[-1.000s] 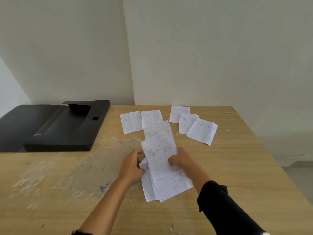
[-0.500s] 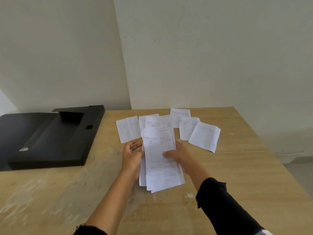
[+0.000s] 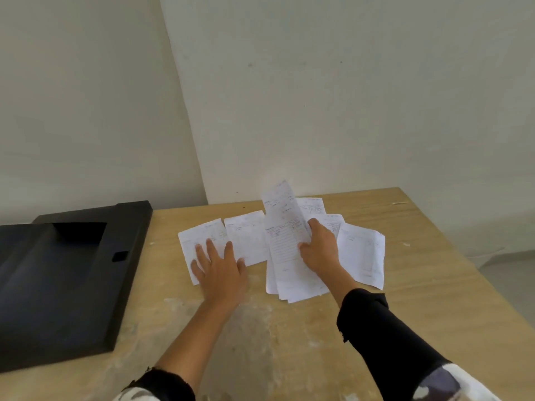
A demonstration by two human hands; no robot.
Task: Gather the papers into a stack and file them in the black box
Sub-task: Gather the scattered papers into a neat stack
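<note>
A moment before, both my hands had been squaring the same bundle; now my left hand had let go of it and reached out to the side. It lay flat with the fingers spread, pressed down on the leftmost loose sheet on the tabletop, ready, I judged, to slide that page in toward the rest. My right hand alone kept the gathered stack, thumb and fingers pinching it along its right edge, the near end resting on the wood and the far end lifted and curling upward.

Beside the sheet under my palm lay a second loose page, its edge touching the stack. Past my right hand more were still out: one at the right, and at least two partly hidden behind the stack and my knuckles, though I could not count them surely from this angle.

So the gathering was only part done. The open black box sat on the left of the tabletop, well apart from the papers, with nothing filed in it yet.
</note>
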